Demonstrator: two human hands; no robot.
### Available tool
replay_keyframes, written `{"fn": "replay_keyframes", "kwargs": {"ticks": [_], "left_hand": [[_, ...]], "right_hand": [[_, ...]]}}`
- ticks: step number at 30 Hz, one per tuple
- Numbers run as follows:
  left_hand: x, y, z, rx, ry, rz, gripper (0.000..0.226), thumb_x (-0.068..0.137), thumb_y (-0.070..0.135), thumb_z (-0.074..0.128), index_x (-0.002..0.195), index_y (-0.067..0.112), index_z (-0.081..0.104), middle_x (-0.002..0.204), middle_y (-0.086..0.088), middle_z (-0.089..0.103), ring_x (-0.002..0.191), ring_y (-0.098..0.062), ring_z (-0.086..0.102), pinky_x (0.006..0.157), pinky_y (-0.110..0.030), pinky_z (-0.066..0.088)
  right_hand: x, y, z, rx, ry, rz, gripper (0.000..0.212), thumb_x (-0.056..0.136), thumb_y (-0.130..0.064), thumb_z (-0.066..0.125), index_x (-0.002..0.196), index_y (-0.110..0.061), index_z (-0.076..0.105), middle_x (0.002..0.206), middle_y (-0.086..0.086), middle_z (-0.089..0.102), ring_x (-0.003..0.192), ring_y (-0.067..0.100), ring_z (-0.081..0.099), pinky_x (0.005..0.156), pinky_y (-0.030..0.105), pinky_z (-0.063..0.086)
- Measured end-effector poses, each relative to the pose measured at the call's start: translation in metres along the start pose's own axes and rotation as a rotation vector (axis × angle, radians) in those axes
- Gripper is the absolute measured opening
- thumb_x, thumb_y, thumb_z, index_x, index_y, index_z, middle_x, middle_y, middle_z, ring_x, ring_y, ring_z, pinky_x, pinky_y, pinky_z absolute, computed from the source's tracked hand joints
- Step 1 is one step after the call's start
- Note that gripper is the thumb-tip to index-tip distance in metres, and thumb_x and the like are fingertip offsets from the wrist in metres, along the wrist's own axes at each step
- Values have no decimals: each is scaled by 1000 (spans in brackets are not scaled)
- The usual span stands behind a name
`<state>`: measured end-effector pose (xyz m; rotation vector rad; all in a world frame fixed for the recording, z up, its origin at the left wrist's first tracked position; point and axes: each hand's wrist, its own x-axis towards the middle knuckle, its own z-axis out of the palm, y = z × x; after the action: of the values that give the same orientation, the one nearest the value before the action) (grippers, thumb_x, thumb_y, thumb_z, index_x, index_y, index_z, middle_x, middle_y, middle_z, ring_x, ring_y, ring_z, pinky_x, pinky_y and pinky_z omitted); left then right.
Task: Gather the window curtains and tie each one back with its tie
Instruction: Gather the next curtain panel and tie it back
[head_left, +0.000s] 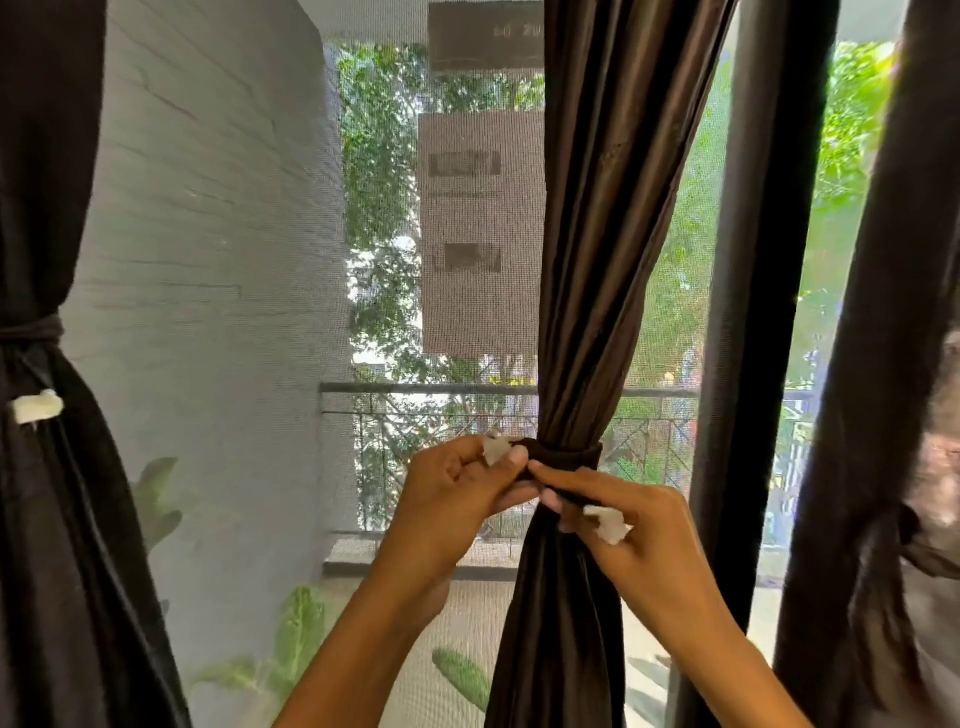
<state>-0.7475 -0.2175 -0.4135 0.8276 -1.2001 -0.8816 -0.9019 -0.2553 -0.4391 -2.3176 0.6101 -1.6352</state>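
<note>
Hanging at the left edge of the frame, a dark curtain (47, 467) is already cinched by its tie, and another drapes at the right (883, 364); a balcony railing (426, 388) shows through the window screen. At lower centre, both hands pinch the brown tie (563, 457) wrapped round the gathered middle curtain (587, 312): left hand (462, 483), right hand (623, 525), each with a white-tipped end.

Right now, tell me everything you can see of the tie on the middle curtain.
The tie is a dark brown fabric band, matching the middle curtain, wrapped around its gathered waist and cinching the folds. Each end bears a white patch. The left hand pinches one end, the right hand the other; the ends are not yet joined.
</note>
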Motion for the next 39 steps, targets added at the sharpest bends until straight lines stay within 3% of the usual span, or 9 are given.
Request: {"fn": "replay_keyframes", "kwargs": {"ticks": [4,7,14,17,21,26,29,33,39], "left_hand": [[-1,-8,7,152,163,164,10,81,5,70,86,13,74,79,-4,75,77,-15,72,66,-18,55],[-6,-10,17,409,242,426,9,78,11,75,84,18,75,79,6,71,77,-6,66,62,-18,53],[-15,-11,23,838,200,899,21,81,-3,64,99,8,66,94,1,63,91,-13,58,71,-28,50],[-17,-12,26,952,197,917,20,81,-3,58,100,5,64,93,-6,61,85,-12,54,66,-25,45],[-16,-14,31,1036,227,879,16,85,3,58,100,2,63,93,-11,62,81,-23,59,60,-37,48],[-12,-18,35,1058,241,850,13,90,6,59,101,0,63,93,-13,63,87,-28,58,63,-45,48],[-11,-21,37,1019,224,841,15,90,8,57,102,0,62,96,-13,63,92,-29,58,68,-45,48],[-12,-23,39,964,231,875,12,89,8,58,98,2,62,99,-9,64,96,-25,55,74,-42,48],[-8,-24,38,901,182,807,14,94,17,51,96,6,60,103,-3,62,99,-21,51,81,-40,43]], "right_hand": [[-3,7,-4,12,46,-90,33,81,0,69,108,-18,71,100,-12,73,94,-2,67,82,17,53],[-6,7,-4,-186,292,-209,21,77,-4,74,98,-5,70,95,-12,68,88,-15,61,76,4,46],[-6,1,-17,-329,336,-394,15,86,-2,66,100,-3,71,103,7,55,103,9,55,87,20,44],[-3,-3,-21,-288,310,-394,14,95,-11,57,99,-2,67,108,6,63,104,18,61,85,37,51],[6,-11,-20,-262,397,-238,6,93,-8,57,96,-4,61,89,-20,60,86,-12,59,73,7,45],[15,-13,-8,-122,606,-117,31,84,-10,72,89,-14,42,74,-18,54,62,-4,60,56,6,42],[12,-8,-4,-241,657,-142,25,82,-11,75,80,-7,50,71,-20,45,63,-11,57,55,10,44],[5,1,-2,-315,566,-185,3,89,-1,65,88,-1,62,85,-8,60,77,6,65,68,17,51],[-10,8,3,-423,228,-130,45,86,1,52,131,-1,54,123,19,52,109,25,53,85,49,47]]}}
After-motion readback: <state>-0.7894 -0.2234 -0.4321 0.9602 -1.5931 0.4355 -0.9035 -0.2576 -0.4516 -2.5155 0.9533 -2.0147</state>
